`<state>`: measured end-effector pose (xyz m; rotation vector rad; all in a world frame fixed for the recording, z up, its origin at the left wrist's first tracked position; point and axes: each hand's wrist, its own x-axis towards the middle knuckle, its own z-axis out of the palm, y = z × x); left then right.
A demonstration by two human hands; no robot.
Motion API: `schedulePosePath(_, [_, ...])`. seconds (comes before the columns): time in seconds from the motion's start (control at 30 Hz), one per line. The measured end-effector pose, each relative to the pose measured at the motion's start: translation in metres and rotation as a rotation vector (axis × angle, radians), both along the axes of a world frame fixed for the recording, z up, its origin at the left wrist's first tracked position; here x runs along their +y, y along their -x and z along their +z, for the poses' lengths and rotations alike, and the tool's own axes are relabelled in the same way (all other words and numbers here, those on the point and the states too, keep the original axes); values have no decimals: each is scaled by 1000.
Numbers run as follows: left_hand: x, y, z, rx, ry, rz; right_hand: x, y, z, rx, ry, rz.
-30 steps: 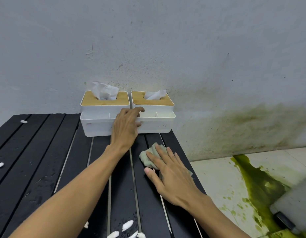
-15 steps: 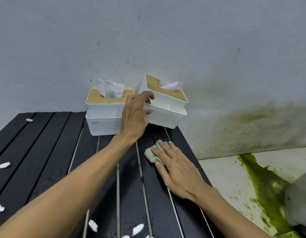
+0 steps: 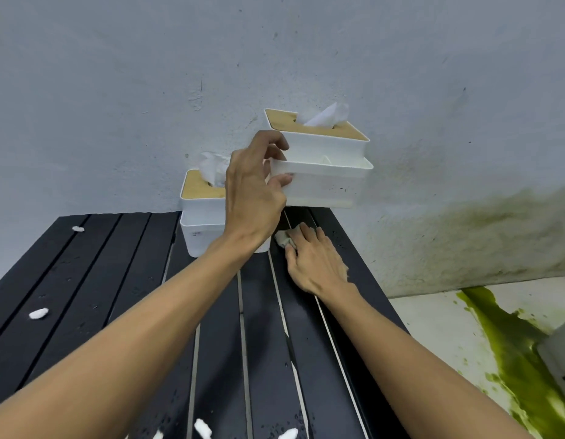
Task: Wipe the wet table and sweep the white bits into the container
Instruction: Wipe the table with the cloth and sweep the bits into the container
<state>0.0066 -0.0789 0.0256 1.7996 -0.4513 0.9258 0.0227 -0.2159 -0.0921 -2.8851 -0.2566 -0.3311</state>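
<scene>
Pale green cloth (image 3: 285,239) sits bunched under the fingers (image 3: 309,236) of our right hand (image 3: 316,264), which lie close together and flat, pressing it onto the far right slats of the black slatted table (image 3: 94,280), in the spot under the lifted box. Our left hand (image 3: 252,191) pinches the near end wall of the raised tissue box (image 3: 325,172), thumb low on its side and fingers hooked over the rim, holding it clear of the table and tilted. A second tissue box (image 3: 202,217) stands on the table against the wall, just beside our left wrist.

Outward from there, white bits (image 3: 38,313) lie scattered: one far left near the wall, one mid-left, several along the near edge. Droplets show on the slats, so we judge the wiping only partly done and the sweeping not yet begun. Which box serves as the container we cannot tell.

Risks, as we judge them: the one-handed pinch at the box's end could slip and drop it onto our wiping hand, and the damp cloth could smear bits or push them through the slat gaps.
</scene>
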Motion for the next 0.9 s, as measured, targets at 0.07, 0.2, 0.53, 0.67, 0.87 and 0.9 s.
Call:
schedulePosePath(0.07, [5, 1, 3, -9, 15, 5, 7, -21, 2, 26, -12, -23])
schedulePosePath(0.2, [13, 3, 10, -17, 27, 13, 17, -59, 6, 90, -66, -28])
schedulePosePath(0.53, [20, 8, 21, -29, 73, 14, 7, -33, 7, 105, -44, 116])
schedulePosePath(0.67, [19, 5, 23, -50, 93, 9, -8, 32, 12, 146, -40, 175])
schedulePosePath(0.87, [18, 5, 20, -45, 127, -9, -2, 14, 7, 126, 28, 114])
schedulePosePath(0.9, [17, 4, 20, -44, 128, -10, 0, -2, 4, 118, 25, 89])
